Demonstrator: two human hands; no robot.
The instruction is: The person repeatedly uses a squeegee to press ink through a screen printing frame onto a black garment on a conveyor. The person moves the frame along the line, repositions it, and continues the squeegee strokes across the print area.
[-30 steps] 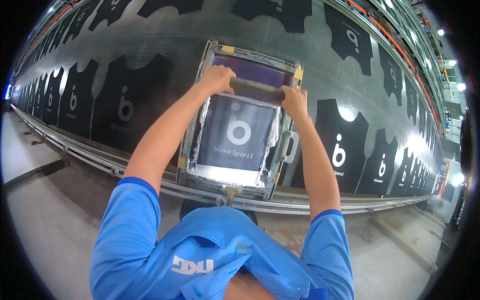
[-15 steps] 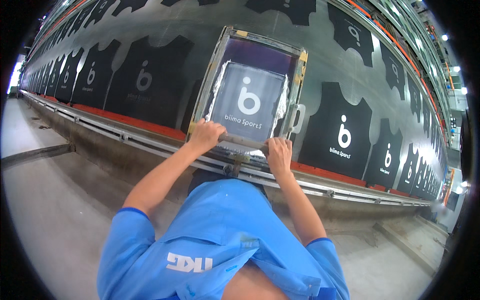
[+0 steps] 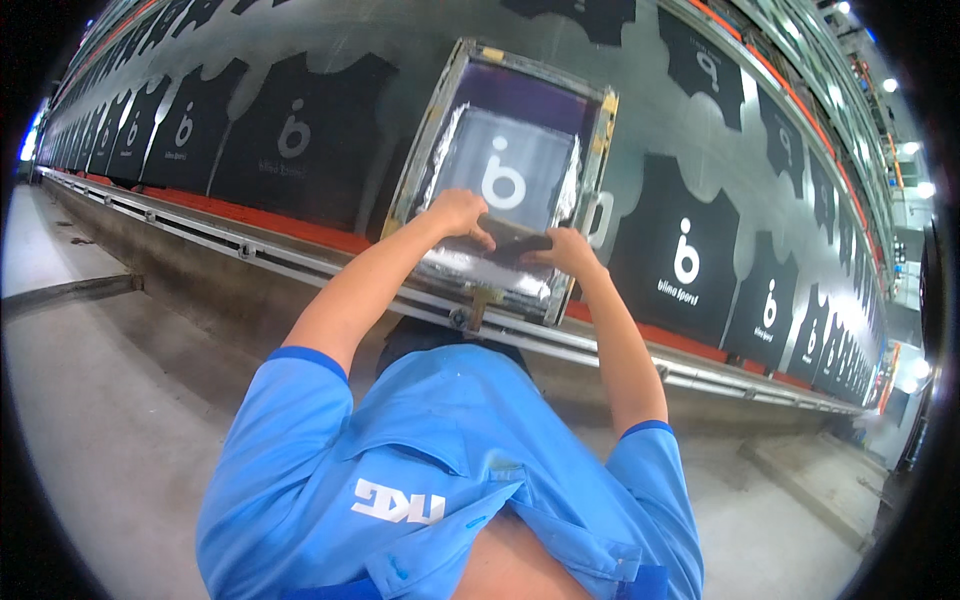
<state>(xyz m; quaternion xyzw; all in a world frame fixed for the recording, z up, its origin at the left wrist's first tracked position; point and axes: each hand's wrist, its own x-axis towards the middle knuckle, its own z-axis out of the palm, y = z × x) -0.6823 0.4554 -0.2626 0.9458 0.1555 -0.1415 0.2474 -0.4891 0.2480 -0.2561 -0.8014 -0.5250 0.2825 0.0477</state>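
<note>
My left hand (image 3: pixel 462 218) and my right hand (image 3: pixel 560 250) grip either end of a grey squeegee bar (image 3: pixel 512 237) across the lower part of a screen-printing frame (image 3: pixel 603 128). The frame has a metal border, yellow tape patches, a side handle (image 3: pixel 600 215) and a purple upper band (image 3: pixel 520 92). Inside it a paler square (image 3: pixel 475 160) shows a white round logo, with silvery ink along its sides and bottom. Whatever lies beneath the squeegee is hidden.
Black cut garment panels (image 3: pixel 650 260) with white prints line the long metal table (image 3: pixel 420 25) on both sides and along its far half. A metal rail (image 3: pixel 240 251) runs along the near edge, above a concrete floor (image 3: pixel 140 420). An orange pipe (image 3: pixel 760 70) follows the far side.
Both hands and the squeegee first came down from the frame's top to its bottom edge, then rose a little to the lower part. The view has shifted slightly.
</note>
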